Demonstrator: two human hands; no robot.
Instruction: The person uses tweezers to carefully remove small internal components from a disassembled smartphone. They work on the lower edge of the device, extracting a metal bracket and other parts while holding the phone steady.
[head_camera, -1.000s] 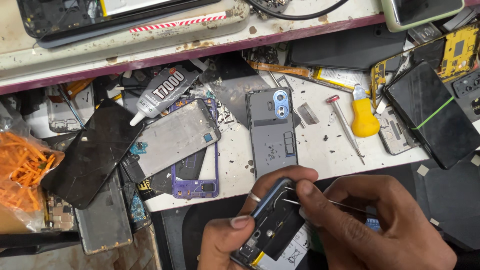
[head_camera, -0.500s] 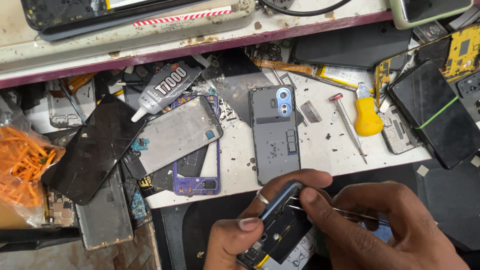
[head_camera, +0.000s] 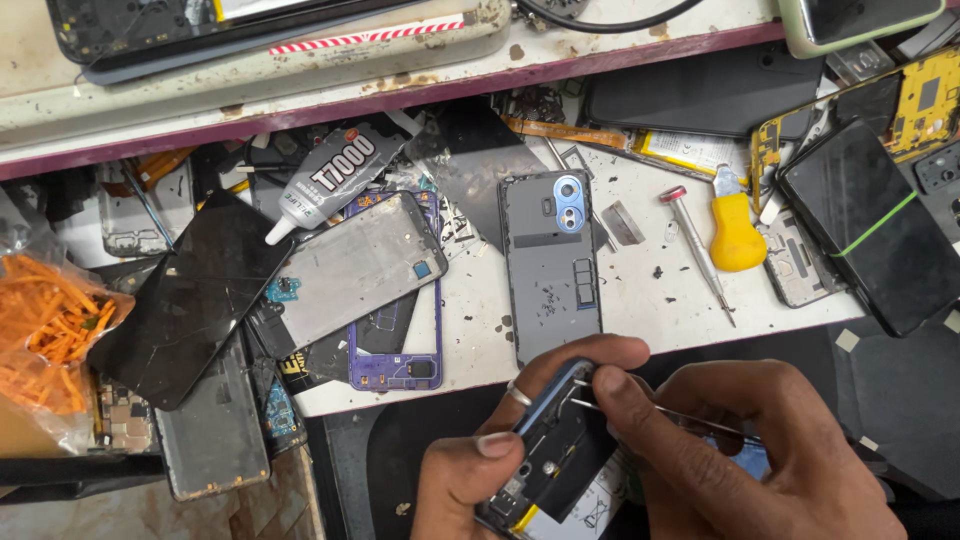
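Note:
My left hand (head_camera: 500, 450) grips an opened phone body (head_camera: 555, 455) with a blue frame, tilted, at the bottom centre. My right hand (head_camera: 745, 455) pinches thin metal tweezers (head_camera: 680, 415) whose tips rest on the phone's upper inside edge. A ring sits on a left finger. The phone's lower part is hidden by both hands.
A grey phone back cover (head_camera: 553, 265) lies on the white bench (head_camera: 660, 300) just beyond my hands. Also there: a yellow-handled screwdriver (head_camera: 735, 235), a glue tube (head_camera: 335, 175), a purple frame (head_camera: 395, 345), cracked black screens (head_camera: 185, 300), a black phone (head_camera: 870, 225), and an orange bag (head_camera: 50, 335).
The view has drifted slightly; my hands sit a little lower and to the right in it. The tweezers remain at the phone's upper edge, grip unchanged.

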